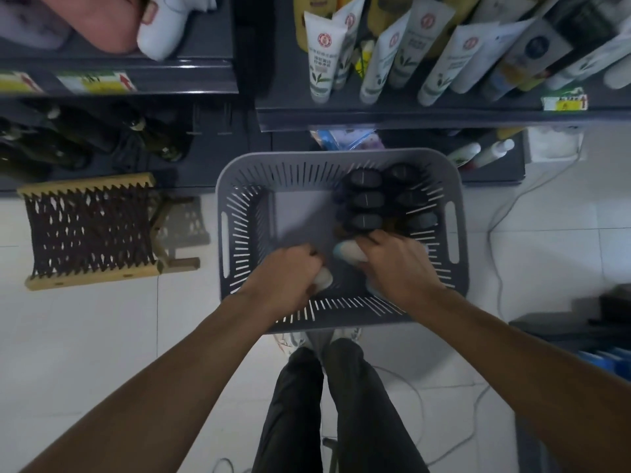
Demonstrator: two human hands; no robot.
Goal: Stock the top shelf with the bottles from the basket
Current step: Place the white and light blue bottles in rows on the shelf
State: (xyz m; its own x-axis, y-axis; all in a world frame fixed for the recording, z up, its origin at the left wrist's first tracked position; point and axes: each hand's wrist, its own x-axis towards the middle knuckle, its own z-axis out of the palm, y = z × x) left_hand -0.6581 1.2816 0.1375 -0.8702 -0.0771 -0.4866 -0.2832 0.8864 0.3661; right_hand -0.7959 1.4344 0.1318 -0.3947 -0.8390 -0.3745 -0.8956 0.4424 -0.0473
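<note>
A grey slotted basket (235, 199) stands on the floor in front of the shelves. Several dark-capped bottles (367, 199) stand upright in its far right half. My left hand (290, 271) reaches into the near left part and grips a white bottle (324, 279). My right hand (392, 257) is in the near right part, its fingers curled round a white bottle with a light-blue end (348, 251). Most of both bottles is hidden by my hands. At the top left, a shelf (201, 68) carries a white bottle (164, 32).
White tubes (319, 56) stand in rows on the right shelf (409, 114). A wooden stool with a woven seat (88, 230) stands left of the basket. Dark glass bottles (68, 141) fill the lower left shelf. Cables (495, 233) lie on the white tiled floor to the right.
</note>
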